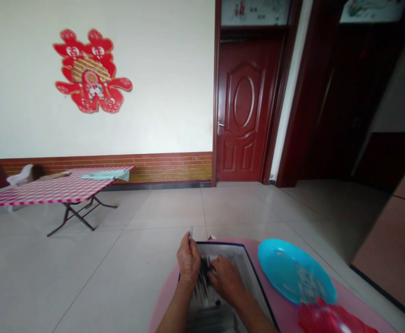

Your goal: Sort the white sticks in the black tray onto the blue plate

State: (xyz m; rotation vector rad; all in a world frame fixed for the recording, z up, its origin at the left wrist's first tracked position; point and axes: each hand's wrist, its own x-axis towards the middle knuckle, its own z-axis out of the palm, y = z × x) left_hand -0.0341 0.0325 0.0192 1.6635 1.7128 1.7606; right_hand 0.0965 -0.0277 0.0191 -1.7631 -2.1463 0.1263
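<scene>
My left hand (188, 260) is closed around a slim pale stick-like piece (191, 232), whose tip pokes up above the fingers. It is over the left side of a shallow box (219, 243) with a pale inside and a dark blue rim. Inside lie several thin, dark, pointed pieces (202, 282), too blurred to name, and a pale, streaky layer nearer to me. My right hand (227, 277) reaches into the box with bent fingers against the dark pieces. What its fingertips hold is hidden.
The box stands on a pink round table (165, 296). On its right are a blue oval plate (282, 268) with small clear pieces and a shiny red plastic bag (334, 319). A folding table (49, 192) with a checked cover stands far left; a brown cabinet (393, 245) stands right.
</scene>
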